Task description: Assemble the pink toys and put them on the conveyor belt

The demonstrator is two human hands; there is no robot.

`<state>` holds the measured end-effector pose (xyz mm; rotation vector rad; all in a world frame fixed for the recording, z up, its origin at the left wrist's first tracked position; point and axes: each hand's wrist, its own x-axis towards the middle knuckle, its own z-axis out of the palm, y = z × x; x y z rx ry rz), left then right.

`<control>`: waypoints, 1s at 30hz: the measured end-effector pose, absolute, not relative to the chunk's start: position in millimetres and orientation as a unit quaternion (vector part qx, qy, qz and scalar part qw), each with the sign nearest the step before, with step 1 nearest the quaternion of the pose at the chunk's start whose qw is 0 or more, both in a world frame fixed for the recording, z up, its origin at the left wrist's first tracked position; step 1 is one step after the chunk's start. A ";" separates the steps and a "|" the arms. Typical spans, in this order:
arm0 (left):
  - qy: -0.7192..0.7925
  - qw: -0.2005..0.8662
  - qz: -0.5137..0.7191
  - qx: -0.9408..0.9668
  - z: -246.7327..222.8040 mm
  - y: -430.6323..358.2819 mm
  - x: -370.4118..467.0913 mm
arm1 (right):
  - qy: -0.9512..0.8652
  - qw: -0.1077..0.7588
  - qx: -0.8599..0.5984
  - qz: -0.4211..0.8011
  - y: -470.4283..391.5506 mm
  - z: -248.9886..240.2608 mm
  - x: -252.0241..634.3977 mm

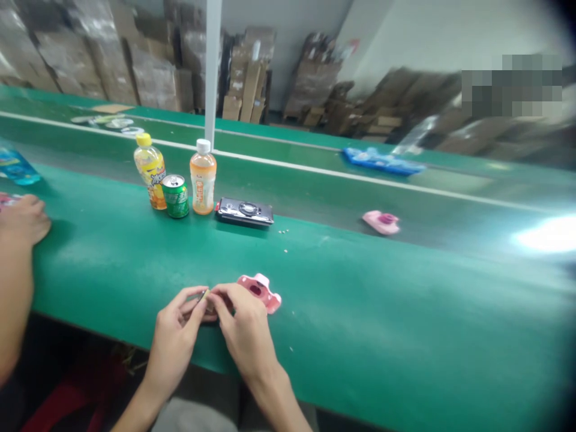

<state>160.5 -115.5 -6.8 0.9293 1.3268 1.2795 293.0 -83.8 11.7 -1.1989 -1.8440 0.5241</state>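
Note:
Near the front edge of the green table, my left hand [173, 333] is closed, its thumb and fingers pinching a small tan piece [206, 296] with a dark edge. My right hand [247, 324] meets it there, thumb and forefinger pinched at the same spot; what those fingertips hold is hidden. Something pinkish shows under the fingers, too covered to name. Just beyond my right hand lies a pink, hollow plastic shell [272, 302] with a dark spot inside, partly covered by the knuckles.
Behind my hands stand a yellow-capped bottle [155, 180], a green can [176, 201], an orange drink bottle [203, 180] and a black device [245, 212]. A pink part [381, 222] and blue trays [382, 161] lie on the conveyor [306, 186]. Another person's hand [27, 219] is at left.

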 end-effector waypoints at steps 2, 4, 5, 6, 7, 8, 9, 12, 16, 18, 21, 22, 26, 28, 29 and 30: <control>0.555 0.506 0.527 0.397 -6.8 -116.1 159.8 | -0.743 0.417 -0.486 0.197 -85.5 11.8 291.5; 0.557 0.501 0.524 0.405 -6.3 -116.6 159.0 | -0.754 0.399 -0.485 0.193 -86.1 13.0 292.9; 0.557 0.501 0.522 0.408 -5.9 -116.6 158.6 | -0.760 0.387 -0.483 0.199 -85.7 13.8 294.0; 0.556 0.503 0.519 0.412 -5.5 -116.5 158.2 | -0.766 0.374 -0.480 0.208 -85.0 14.5 295.2; 0.554 0.505 0.515 0.416 -5.1 -116.2 157.8 | -0.769 0.362 -0.479 0.219 -84.3 14.9 296.0; 0.552 0.508 0.511 0.420 -4.8 -115.9 157.5 | -0.771 0.354 -0.480 0.226 -83.5 15.1 296.4; 0.550 0.511 0.507 0.423 -4.5 -115.5 157.2 | -0.772 0.348 -0.482 0.225 -83.0 14.9 296.3; 0.545 0.517 0.506 0.424 -4.5 -114.4 155.7 | -0.784 0.346 -0.487 0.168 -82.9 13.1 293.6; 0.516 0.556 0.525 0.386 -2.1 -109.9 151.5 | -0.818 0.334 -0.460 0.087 -83.6 12.2 291.8; 0.494 0.595 0.524 0.357 1.6 -105.4 148.1 | -0.842 0.324 -0.428 0.056 -84.3 12.0 293.9; 0.460 0.656 0.504 0.323 8.5 -98.8 142.4 | -0.873 0.305 -0.379 0.024 -87.4 10.3 297.8; 0.449 0.671 0.499 0.315 10.5 -97.1 140.8 | -0.879 0.304 -0.366 0.028 -89.3 9.6 298.6; 0.435 0.693 0.493 0.295 13.1 -92.8 138.0 | -0.881 0.321 -0.323 0.128 -105.1 9.9 304.0; 0.445 0.683 0.502 0.289 12.0 -91.7 138.7 | -0.859 0.325 -0.337 0.208 -122.7 10.6 320.1; 0.451 0.675 0.510 0.286 11.3 -91.7 139.1 | -0.841 0.325 -0.357 0.244 -135.2 9.8 335.2; 0.455 0.668 0.515 0.285 10.8 -92.1 139.3 | -0.820 0.323 -0.385 0.273 -150.6 7.9 355.4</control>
